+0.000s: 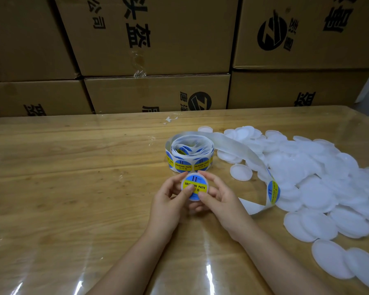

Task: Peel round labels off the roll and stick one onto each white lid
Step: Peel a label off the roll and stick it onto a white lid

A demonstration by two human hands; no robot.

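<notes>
Table (73,167): wood grain under a glossy clear sheet.

Lid (183,185): white, round, held at centre frame, top face toward the camera. It carries a round blue and yellow label (198,181) printed "SOLDERING PASTE".

Left hand (170,196): grasps the lid from 8 o'clock, thumb pressed on the label's face, fingers curled round the rim.

Right hand (217,201): grasps the same lid from 4 o'clock, thumb at the label's lower edge, fingertips over the far rim.

Roll of labels (189,154): loosely wound, lying flat on the table at 12 o'clock of the lid, just beyond the fingertips.

Backing strip (239,150): runs from the roll toward 3 o'clock and loops back near the right wrist. One unpeeled label (273,191) sits at the bend.

Heap of bare white lids (320,177): spread from 2 to 5 o'clock, overlapping, partly under the strip.

Paper scrap (169,119): at 12 o'clock, near the table's far edge.

Cardboard boxes (153,39): stacked behind the table, printed in black.
</notes>
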